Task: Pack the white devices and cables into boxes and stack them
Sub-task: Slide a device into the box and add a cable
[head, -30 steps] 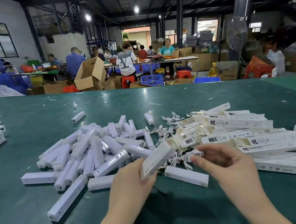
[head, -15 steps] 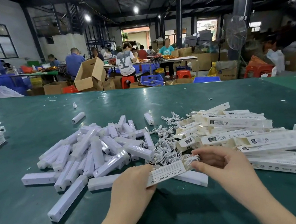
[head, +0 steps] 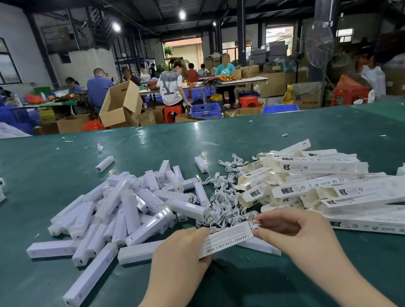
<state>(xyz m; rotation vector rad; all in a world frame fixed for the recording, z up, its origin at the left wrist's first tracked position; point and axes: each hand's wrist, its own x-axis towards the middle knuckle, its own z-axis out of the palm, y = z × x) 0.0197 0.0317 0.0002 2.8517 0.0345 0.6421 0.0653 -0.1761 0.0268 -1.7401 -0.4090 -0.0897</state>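
Held box (head: 226,241): "SMART SENSOR LAMP", upside down (partly blurred). Boxes in right-hand pile (head: 315,184): "RoHS", "CE" marks. T-shirt (head: 170,85) in background: large "Y".

Our left hand (head: 183,256) reaches toward one o'clock, fingers curled, gripping the box (head: 225,238). Our right hand (head: 292,230) angles toward eleven o'clock, fingertips (head: 260,223) pinching at the box's right end.

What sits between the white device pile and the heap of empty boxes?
In the head view, a tangle of white cables lies between the device pile and the heap of empty boxes.
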